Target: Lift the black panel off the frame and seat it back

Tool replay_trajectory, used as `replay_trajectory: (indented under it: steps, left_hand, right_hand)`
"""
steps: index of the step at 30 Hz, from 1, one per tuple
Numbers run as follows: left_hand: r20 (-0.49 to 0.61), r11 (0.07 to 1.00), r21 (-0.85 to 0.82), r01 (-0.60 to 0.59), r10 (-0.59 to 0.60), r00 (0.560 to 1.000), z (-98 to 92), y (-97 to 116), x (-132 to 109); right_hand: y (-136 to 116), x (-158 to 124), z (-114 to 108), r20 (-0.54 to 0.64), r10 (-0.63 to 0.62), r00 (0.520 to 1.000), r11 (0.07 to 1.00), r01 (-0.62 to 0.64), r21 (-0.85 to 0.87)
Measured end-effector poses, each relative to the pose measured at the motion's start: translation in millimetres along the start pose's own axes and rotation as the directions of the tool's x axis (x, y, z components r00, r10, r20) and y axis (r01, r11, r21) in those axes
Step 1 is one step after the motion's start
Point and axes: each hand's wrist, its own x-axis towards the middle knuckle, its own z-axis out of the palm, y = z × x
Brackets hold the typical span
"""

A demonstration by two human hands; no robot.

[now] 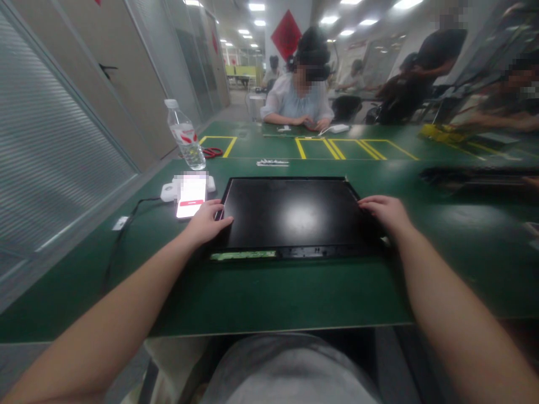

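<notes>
A black display panel point(269, 213) lies flat on the green table in front of me, its glossy face up and reflecting a light. A green circuit strip point(244, 255) shows along its near edge, on the left. My left hand point(206, 221) grips the panel's left side, the thumb over the screen's face and the fingers at the rim. At the opposite side my right hand point(387, 212) has its fingers closed on the right edge; the thumb is hard to make out. Just beyond my left hand lies a phone point(192, 196) with a lit screen.
A water bottle point(185, 137) stands at the left, near red-handled scissors point(213, 152). A white power strip point(168, 192) with a black cable lies by the phone. Small white pieces point(273, 163) lie behind the panel. A person point(301, 101) sits across the table point(273, 303).
</notes>
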Motion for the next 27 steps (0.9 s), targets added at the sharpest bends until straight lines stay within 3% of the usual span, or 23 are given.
replay_trajectory:
  steps: [27]
  left_hand:
    - [0.003,0.999,0.041,-0.031,0.031,1.0,1.8,-2.6,2.6]
  right_hand:
    - [-15.8,-9.6,-0.3,-0.013,-0.016,1.0,0.995,0.015,-0.097]
